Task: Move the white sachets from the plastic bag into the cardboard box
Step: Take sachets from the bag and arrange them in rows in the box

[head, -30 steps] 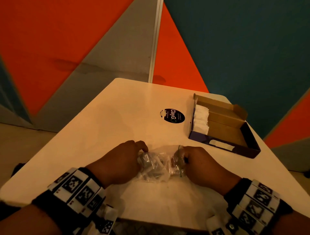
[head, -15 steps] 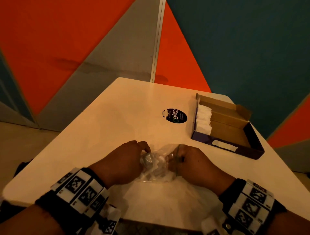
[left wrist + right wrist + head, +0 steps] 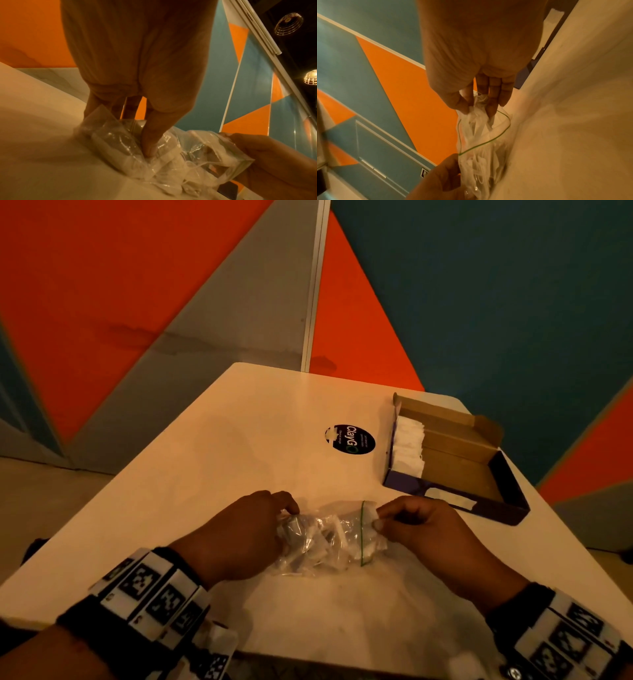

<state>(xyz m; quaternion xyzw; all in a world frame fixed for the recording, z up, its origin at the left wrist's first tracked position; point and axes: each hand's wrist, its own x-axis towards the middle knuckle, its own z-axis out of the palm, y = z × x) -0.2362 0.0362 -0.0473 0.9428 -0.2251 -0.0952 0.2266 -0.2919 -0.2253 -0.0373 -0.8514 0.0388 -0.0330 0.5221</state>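
A clear plastic bag [image 3: 325, 539] with a green zip line lies on the white table [image 3: 239, 440], holding several white sachets. My left hand [image 3: 289, 513] grips its closed end, and the thumb [image 3: 149, 148] presses down through the plastic [image 3: 173, 162]. At the bag's open mouth [image 3: 486, 135] my right hand [image 3: 376, 519] pinches a white sachet [image 3: 476, 109] between thumb and fingers. The open cardboard box [image 3: 479, 470] sits at the right rear, with a row of white sachets [image 3: 409, 446] standing along its left side.
A black oval sticker [image 3: 350, 439] lies on the table between the bag and the box. The table's far edge meets an orange, grey and teal wall. The right table edge runs close behind the box.
My right hand has drawn back to the right, out of the bag's mouth, with a white sachet pinched in it. The left hand has stayed on the bag's closed end.
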